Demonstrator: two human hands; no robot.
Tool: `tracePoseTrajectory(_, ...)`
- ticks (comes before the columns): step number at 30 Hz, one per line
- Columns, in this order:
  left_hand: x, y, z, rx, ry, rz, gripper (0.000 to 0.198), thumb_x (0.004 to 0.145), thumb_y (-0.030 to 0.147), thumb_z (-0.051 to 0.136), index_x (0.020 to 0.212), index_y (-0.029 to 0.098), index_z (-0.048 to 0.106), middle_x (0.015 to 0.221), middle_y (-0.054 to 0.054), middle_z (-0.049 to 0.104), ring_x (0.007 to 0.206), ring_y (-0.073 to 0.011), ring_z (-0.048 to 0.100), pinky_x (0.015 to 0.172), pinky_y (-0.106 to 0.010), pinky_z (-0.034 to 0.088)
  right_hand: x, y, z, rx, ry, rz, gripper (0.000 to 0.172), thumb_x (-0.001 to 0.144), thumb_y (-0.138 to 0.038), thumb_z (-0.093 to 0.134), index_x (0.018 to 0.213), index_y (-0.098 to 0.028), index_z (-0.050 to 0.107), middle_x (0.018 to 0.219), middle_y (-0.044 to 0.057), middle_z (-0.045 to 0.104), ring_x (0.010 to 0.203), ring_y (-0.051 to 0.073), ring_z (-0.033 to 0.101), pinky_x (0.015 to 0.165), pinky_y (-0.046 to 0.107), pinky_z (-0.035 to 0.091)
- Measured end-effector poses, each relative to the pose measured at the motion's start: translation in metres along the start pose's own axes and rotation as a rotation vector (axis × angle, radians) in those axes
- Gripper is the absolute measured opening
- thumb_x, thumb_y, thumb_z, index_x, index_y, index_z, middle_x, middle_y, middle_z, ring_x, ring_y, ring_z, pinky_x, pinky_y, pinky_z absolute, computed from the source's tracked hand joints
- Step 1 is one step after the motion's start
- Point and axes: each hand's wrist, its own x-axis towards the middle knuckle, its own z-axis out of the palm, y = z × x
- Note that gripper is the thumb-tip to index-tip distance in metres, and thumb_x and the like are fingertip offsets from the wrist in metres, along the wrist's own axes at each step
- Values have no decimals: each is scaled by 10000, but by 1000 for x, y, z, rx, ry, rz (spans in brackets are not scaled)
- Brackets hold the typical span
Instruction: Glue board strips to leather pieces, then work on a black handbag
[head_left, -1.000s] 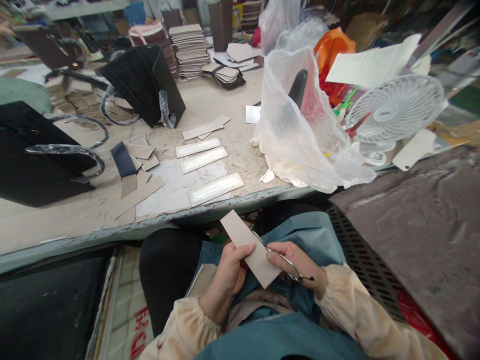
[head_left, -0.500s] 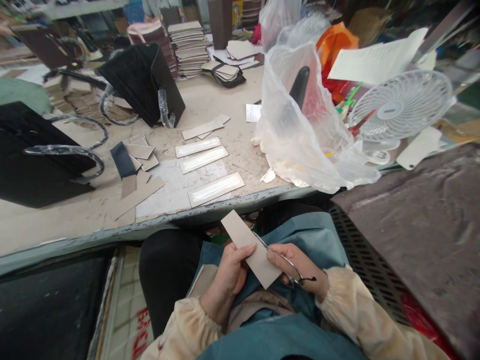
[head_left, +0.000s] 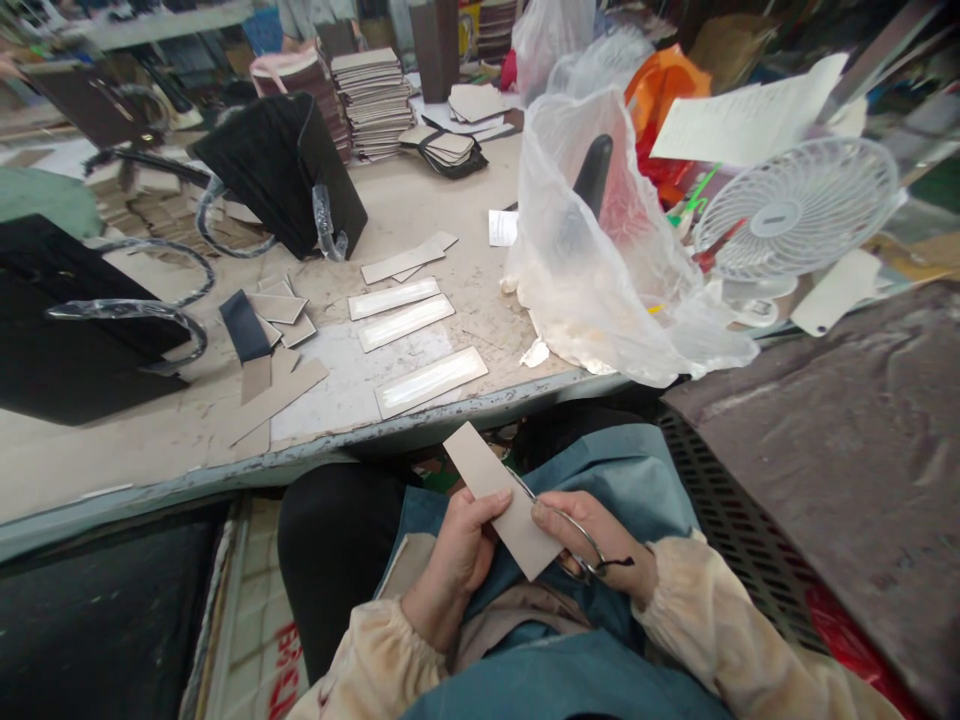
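Over my lap, my left hand grips a flat beige rectangular strip, thumb on its upper face and fingers beneath. In my right hand is a pair of metal scissors, the handle loops curving round the hand. The scissors' blades lie along the strip's right edge, close to my left thumb; whether they cut into it I cannot tell. On the table before me are pale strips with whitish streaks, and further strips behind them.
Two black bags with wrapped handles stand on the table's left, beside loose scraps. A plastic bag and a white fan are at the right. Stacked pieces stand behind. The table edge lies beyond my knees.
The view has shifted very slightly. Both hands, the strip and the scissors keep nearly the same position.
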Motion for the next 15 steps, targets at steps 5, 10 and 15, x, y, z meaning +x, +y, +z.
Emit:
tracePoseTrajectory(5,0,-1,-1,7,-22,-4,238,653,230,731,835,88,673,763,-66,677,642,-136,576,638,-243,450,-1,0,1,11,9,2,487,756,-650,530,677,-173,467,447,-67,398,346,55,332,321,190,203)
tracePoseTrajectory(10,-2,-1,2,23,-35,-16,284,627,231,740,851,74,664,750,-74,678,633,-140,586,635,-243,466,0,1,3,-16,9,-46,490,780,-652,488,749,-163,484,536,-44,453,393,61,364,351,195,263)
tracePoseTrajectory(15,-9,10,3,50,106,-58,278,627,269,733,828,103,637,672,-55,662,564,-149,595,558,-244,473,-18,-13,-19,-195,172,-50,354,779,-494,586,927,-178,522,554,-74,399,466,70,369,426,196,283)
